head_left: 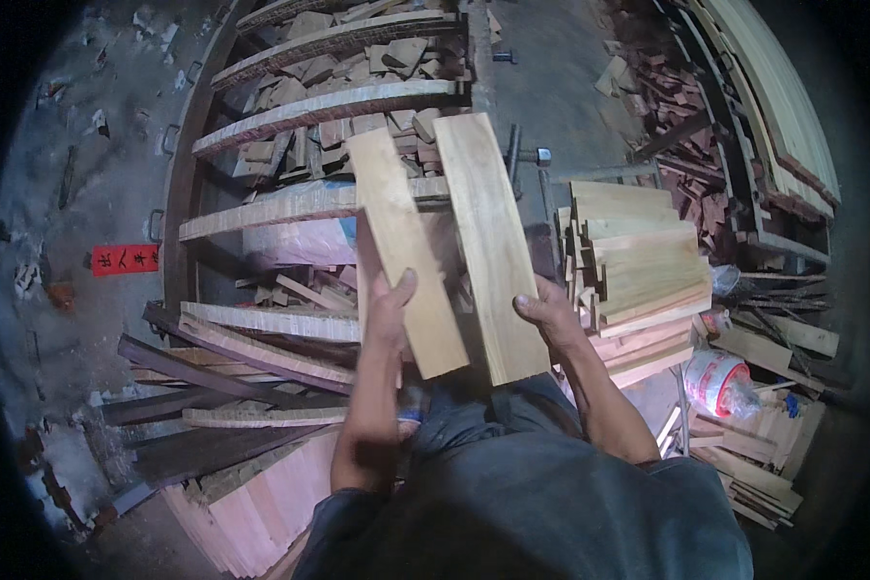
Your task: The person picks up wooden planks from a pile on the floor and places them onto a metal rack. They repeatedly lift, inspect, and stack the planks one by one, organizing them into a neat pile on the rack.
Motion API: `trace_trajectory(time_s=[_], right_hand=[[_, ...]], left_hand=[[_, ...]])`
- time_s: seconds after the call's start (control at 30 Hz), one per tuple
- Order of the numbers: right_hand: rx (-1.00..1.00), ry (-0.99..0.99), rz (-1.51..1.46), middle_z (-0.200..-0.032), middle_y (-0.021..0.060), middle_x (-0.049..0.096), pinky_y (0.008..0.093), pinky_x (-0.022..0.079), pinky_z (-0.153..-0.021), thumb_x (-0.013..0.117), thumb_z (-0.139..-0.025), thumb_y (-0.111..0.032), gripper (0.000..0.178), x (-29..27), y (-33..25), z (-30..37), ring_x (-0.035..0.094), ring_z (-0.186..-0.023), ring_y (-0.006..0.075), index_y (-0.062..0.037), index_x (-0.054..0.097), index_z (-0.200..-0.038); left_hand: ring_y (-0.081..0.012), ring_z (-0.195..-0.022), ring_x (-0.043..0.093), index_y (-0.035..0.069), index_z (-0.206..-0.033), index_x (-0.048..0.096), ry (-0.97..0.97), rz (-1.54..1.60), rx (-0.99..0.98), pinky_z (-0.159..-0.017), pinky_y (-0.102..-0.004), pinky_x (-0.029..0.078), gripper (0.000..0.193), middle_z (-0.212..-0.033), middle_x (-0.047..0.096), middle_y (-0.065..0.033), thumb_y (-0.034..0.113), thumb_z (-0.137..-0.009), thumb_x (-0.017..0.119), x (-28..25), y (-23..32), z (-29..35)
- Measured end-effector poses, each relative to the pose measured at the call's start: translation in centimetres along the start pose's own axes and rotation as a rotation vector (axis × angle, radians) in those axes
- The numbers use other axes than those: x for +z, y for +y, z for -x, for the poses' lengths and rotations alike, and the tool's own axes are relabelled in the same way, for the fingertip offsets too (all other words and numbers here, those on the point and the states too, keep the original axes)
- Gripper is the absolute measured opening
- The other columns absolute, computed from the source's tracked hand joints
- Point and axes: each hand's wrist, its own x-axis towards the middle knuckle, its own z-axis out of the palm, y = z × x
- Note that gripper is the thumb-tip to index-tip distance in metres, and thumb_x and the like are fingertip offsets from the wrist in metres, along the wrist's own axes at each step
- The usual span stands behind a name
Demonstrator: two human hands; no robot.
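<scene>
A wooden rack (261,208) piled with offcuts lies ahead, a stack of pale boards (633,256) at right. The right hand (543,314) grasps the wider plank (488,242); the left hand (389,309) grips the narrower plank (401,242), fingers clenched, both planks raised side by side.

Single view: head-worn fisheye, looking steeply down over the person's chest and forearms onto a workshop floor. Close to the left hand (389,307) and right hand (543,314); stacked boards (638,261) sit at mid-range. Edges bend toward a dark rim; no second view to compare
</scene>
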Motion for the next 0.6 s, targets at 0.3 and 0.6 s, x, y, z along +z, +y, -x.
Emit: trace_trajectory(time_s=[0.3, 0.6], right_hand=[[0.127, -0.094, -0.295, -0.142, 0.015, 0.052, 0.0411, 0.041, -0.11, 0.075, -0.064, 0.0, 0.104, 6.8, -2.5, -9.7, 0.053, -0.13, 0.0294, -0.0059, 0.026, -0.156], [0.143, -0.059, -0.463, -0.138, 0.0179, 0.055, 0.0475, 0.044, -0.109, 0.075, -0.061, -0.003, 0.101, 7.9, -4.6, -22.7, 0.057, -0.126, 0.0346, -0.0033, 0.032, -0.152]], left_hand=[[-0.0214, -0.106, 0.065, -0.001, -0.136, 0.051, -0.012, -0.217, 0.061, -0.094, -0.0363, 0.051, 0.05, -0.12, 0.065, -0.0108, 0.033, -0.101, 0.059, -3.9, 3.1, -11.5], [-0.023, -0.098, 0.067, -0.002, -0.129, 0.056, -0.026, -0.008, -0.058, -0.088, -0.0377, 0.054, 0.042, -0.115, 0.067, -0.0124, 0.027, -0.099, 0.06, -8.8, 6.4, -23.4]])
